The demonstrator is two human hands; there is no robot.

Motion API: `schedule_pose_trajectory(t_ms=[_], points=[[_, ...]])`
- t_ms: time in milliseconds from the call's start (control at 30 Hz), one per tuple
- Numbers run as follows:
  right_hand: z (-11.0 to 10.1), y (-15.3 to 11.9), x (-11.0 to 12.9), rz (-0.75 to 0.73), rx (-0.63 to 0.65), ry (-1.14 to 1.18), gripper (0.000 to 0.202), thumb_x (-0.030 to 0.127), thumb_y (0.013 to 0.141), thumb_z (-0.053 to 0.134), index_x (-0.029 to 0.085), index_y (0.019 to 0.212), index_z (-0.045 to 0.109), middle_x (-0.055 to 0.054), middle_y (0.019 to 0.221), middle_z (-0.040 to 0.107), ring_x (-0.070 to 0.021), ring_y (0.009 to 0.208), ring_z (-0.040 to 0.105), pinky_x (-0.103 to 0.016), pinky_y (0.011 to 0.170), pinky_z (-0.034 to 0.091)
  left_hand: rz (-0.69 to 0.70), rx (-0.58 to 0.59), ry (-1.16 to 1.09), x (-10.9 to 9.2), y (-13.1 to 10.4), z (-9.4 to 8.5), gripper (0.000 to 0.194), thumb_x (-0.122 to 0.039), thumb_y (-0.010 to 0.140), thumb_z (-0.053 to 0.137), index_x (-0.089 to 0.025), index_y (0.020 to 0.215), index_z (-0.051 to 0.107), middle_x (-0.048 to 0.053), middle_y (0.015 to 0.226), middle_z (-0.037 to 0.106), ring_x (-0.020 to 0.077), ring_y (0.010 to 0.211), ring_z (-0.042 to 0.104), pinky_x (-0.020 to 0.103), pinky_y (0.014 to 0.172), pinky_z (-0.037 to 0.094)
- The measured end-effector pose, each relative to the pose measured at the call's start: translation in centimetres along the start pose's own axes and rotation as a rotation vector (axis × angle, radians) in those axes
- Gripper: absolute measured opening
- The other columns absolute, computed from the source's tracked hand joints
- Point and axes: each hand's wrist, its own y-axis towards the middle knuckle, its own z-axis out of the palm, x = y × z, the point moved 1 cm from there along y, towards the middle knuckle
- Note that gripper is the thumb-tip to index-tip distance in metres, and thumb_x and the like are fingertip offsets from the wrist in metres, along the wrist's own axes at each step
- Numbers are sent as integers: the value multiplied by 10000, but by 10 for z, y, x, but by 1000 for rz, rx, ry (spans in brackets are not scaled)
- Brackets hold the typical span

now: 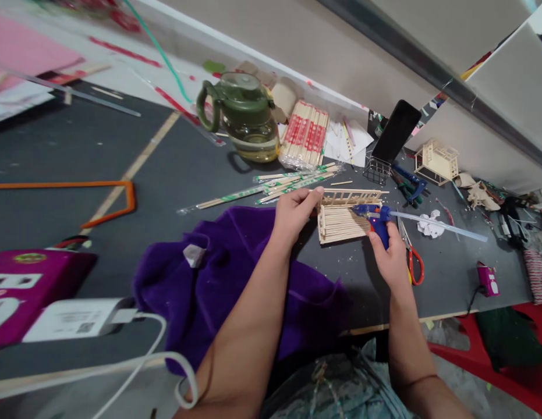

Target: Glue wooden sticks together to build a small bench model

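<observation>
A small wooden stick frame (343, 227), with a slatted floor and a ladder-like railing along its far side, sits on the dark table. My left hand (296, 212) pinches the frame's left end, thumb on the corner of the railing. In my right hand (390, 256) is a blue hot glue gun (378, 218), my fingers wrapped round its handle. Its nozzle points left, over the slats close to the railing; whether it touches cannot be made out. A long clear glue stick (445, 226) juts from the gun's back to the right.
Purple cloth (227, 250) lies under my left forearm. Wrapped chopsticks (288, 183), a green-lidded jug (244, 119) and a phone (396, 131) on a stand are behind the frame. Red-handled scissors (414, 265) lie right of my right hand. A charger (78, 319) with white cable is at left.
</observation>
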Motion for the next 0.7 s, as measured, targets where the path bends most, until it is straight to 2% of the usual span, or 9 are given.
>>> schedule_pose_trajectory(t_ms=[200, 533, 700], points=[[9, 0, 2, -4, 32, 8, 453, 482, 988, 545, 197, 1335, 604, -126, 1188, 746, -297, 1042, 712, -414, 875, 560, 9, 3, 12, -1, 0, 0, 457, -592, 709, 717, -199, 520, 578, 1, 542, 539, 127, 541, 495, 239, 517, 429], [13, 2, -4, 1, -2, -5, 497, 501, 989, 527, 187, 1365, 608, -148, 1235, 739, -304, 1096, 713, -430, 918, 567, 5, 3, 4, -1, 0, 0, 432, -575, 717, 715, -192, 538, 626, 11, 556, 581, 129, 548, 513, 237, 518, 440], [9, 3, -8, 13, -35, -37, 521, 514, 977, 528, 176, 1364, 612, -148, 1188, 754, -305, 1071, 714, -432, 925, 556, 5, 2, -3, -1, 0, 0, 438, -573, 716, 721, -196, 528, 604, 9, 556, 569, 131, 553, 518, 236, 513, 443]])
